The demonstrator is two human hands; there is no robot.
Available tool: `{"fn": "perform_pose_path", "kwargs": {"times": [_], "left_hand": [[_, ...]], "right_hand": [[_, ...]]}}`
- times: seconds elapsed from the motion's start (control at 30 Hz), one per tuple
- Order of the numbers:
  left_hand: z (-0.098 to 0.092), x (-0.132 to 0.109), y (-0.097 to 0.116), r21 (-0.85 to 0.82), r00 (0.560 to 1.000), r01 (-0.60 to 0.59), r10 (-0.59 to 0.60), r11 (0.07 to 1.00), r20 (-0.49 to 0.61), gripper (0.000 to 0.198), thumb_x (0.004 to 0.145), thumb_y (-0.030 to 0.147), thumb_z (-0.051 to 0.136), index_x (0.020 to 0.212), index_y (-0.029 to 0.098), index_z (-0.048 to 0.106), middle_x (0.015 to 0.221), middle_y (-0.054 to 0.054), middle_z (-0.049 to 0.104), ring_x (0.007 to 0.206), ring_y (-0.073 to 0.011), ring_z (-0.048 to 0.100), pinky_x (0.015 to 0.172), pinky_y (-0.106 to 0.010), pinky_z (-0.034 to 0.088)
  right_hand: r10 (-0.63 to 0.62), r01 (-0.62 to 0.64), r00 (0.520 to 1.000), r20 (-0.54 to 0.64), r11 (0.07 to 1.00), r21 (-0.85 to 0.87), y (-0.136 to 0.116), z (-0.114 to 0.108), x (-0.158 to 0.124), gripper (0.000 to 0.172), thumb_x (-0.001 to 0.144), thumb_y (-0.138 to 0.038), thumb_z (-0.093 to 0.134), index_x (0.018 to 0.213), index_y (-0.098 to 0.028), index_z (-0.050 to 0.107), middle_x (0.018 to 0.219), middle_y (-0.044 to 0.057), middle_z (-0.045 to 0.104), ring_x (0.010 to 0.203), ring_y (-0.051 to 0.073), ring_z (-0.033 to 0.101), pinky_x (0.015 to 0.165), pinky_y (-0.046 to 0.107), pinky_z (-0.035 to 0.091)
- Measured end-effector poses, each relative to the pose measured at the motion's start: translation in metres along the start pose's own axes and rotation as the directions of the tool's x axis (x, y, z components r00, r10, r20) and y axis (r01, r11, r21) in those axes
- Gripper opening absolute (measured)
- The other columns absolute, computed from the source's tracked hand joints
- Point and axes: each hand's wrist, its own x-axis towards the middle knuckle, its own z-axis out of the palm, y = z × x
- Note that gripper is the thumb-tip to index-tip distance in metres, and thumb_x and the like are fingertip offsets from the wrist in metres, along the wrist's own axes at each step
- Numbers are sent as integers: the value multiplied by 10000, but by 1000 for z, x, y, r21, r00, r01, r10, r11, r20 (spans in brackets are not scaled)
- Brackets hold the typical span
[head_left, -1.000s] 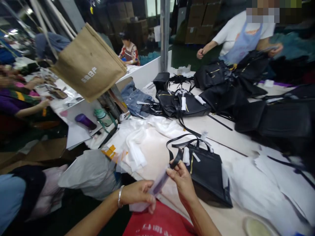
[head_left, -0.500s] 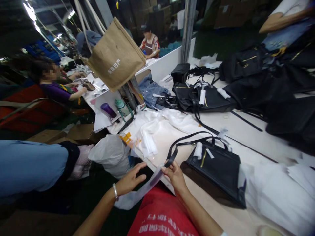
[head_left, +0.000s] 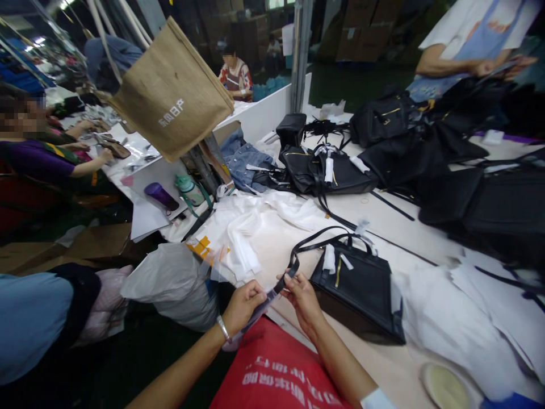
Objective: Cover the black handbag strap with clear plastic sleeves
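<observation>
A black handbag point(head_left: 355, 289) with a gold zip and white-wrapped pulls lies on the table at my right. Its long strap point(head_left: 313, 241) loops over toward me. Fingers of my right hand point(head_left: 302, 298) grip the strap near its end. With its fingers pinched, my left hand point(head_left: 243, 304) holds a translucent plastic sleeve point(head_left: 264, 305) that lies along the strap's end, just left of my right hand. Part of the sleeve hangs below my left wrist, over the red apron point(head_left: 272, 363).
White wrapping sheets point(head_left: 242, 244) lie on the table ahead, more white sheets point(head_left: 451, 318) on the right. Several black bags point(head_left: 332, 170) fill the far side. A white plastic bag point(head_left: 170, 284) hangs at the left edge. A tan tote point(head_left: 174, 96) hangs by the post; co-workers sit or stand around.
My left hand has moved right and up, closing from spread fingers to a pinch on the sleeve beside my right hand. The view has swung to the right.
</observation>
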Motion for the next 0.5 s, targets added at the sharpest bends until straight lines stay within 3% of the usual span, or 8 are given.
{"fn": "perform_pose_path", "kwargs": {"times": [0.17,0.3,0.4,0.5], "left_hand": [[-4,5,0,-54,1000,19,-20,998,-18,198,778,355,592,793,179,503,610,9,640,482,-112,544,469,-192,356],[-6,6,1,-59,998,3,-7,998,-67,214,787,374,577,765,175,500,612,2,632,518,-126,563,497,-203,374],[-9,4,4,-85,996,5,-13,996,-86,207,800,375,556,774,178,496,663,-10,646,572,-143,590,544,-222,408],[-12,1,5,-47,997,-14,10,999,-77,209,803,375,551,754,181,491,661,-3,633,581,-143,580,555,-226,408]], "right_hand": [[-66,62,991,-115,997,-44,10,4,16,383,638,-346,770,929,-191,574,771,-9,616,666,110,551,638,229,432],[-162,151,984,-69,978,-141,23,19,12,320,666,-346,740,894,-178,590,714,-24,589,642,104,521,601,218,403],[-128,129,992,10,984,-125,28,29,7,326,659,-338,744,897,-179,588,721,-20,601,636,104,527,599,219,409],[-54,55,998,13,997,-54,22,31,9,438,683,-376,730,1036,-194,544,837,31,659,744,152,596,673,270,461]]}}
